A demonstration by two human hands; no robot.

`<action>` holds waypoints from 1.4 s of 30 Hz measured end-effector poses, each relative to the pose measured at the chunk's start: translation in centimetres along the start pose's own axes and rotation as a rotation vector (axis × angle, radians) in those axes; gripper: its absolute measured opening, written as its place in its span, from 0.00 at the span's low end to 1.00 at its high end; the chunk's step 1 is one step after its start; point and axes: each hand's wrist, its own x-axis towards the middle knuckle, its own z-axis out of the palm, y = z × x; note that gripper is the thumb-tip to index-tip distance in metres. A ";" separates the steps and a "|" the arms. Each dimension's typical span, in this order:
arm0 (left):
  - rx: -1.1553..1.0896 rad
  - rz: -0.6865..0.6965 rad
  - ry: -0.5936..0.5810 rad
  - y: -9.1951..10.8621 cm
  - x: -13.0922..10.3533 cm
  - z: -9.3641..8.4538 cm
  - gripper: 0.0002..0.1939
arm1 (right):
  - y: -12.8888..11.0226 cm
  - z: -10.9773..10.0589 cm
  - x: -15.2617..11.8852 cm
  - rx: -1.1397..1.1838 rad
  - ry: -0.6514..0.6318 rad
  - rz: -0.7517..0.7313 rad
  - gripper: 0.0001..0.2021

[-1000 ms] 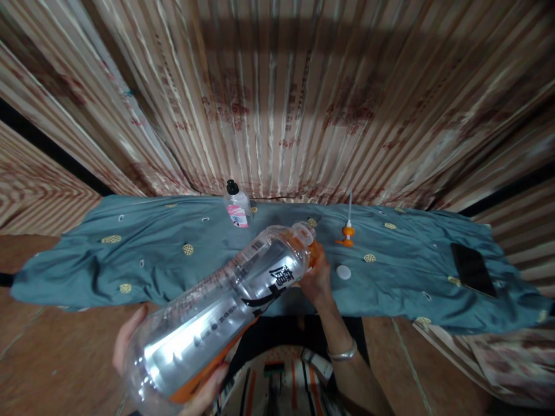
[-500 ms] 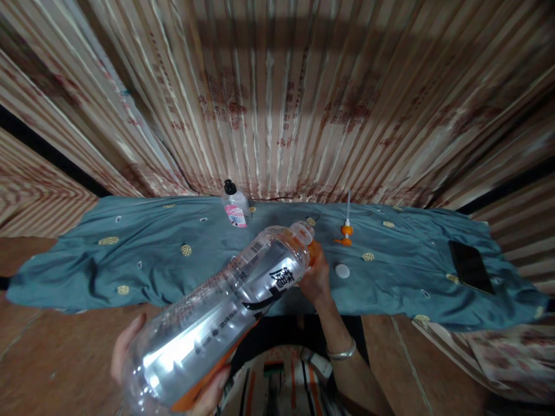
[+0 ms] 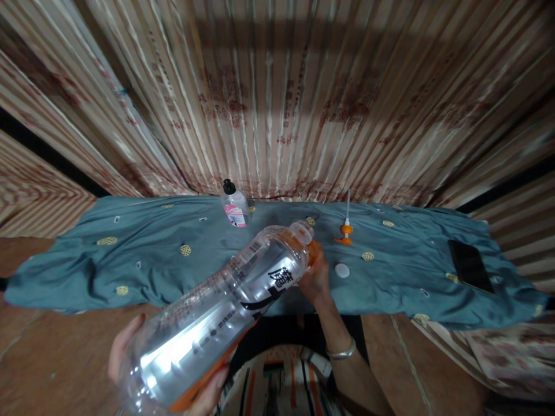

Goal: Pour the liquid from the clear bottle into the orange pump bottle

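Tilted bottle held across the near edge; lettering only partly legible

The left hand [image 3: 124,349], near left, grips the base of the large clear bottle [image 3: 208,323], fingers showing on both sides. The bottle slants up to the right, uncapped mouth over the middle of the cloth-covered worktop [image 3: 151,225]. Its silver label bears a barcode, large black characters and a line of small print; no brand can be read with certainty. Far and behind, the small bottle [image 3: 235,211] stands black-capped, its pink-and-white label too small to read. The right hand [image 3: 315,280] is closed around an orange item [image 3: 311,252], partly hidden beside the bottle neck. Farther right lie an orange pump head [image 3: 346,230], a white disc [image 3: 342,270] and a dark flat device [image 3: 470,266].

Surface: wrinkled blue-green cloth, yellow pineapple-like motifs. Room: brown floor [image 3: 56,346]; striped curtains [image 3: 269,115] printed with reddish motifs and indistinct characters.
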 end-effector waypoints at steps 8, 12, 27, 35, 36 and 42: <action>-0.017 -0.008 -0.026 1.5 -0.2 0.1 0.51 | -0.4 -0.1 -0.1 0.039 0.006 0.045 0.30; 0.004 -0.014 -0.054 1.4 -0.1 -0.1 0.50 | -0.7 0.0 0.0 0.058 0.007 0.013 0.27; -0.027 -0.035 -0.068 1.8 -0.2 -0.2 0.50 | -0.1 -0.1 -0.1 -0.003 0.014 0.022 0.30; -0.036 -0.021 -0.040 1.4 -0.1 0.0 0.52 | -0.1 0.0 -0.1 0.013 0.003 -0.010 0.32; -0.036 -0.017 -0.031 1.2 0.0 0.1 0.53 | -0.2 0.0 -0.1 0.013 -0.002 -0.007 0.31; -0.029 0.099 0.011 -0.9 0.1 0.2 0.67 | -0.2 0.0 0.0 0.038 0.030 0.029 0.30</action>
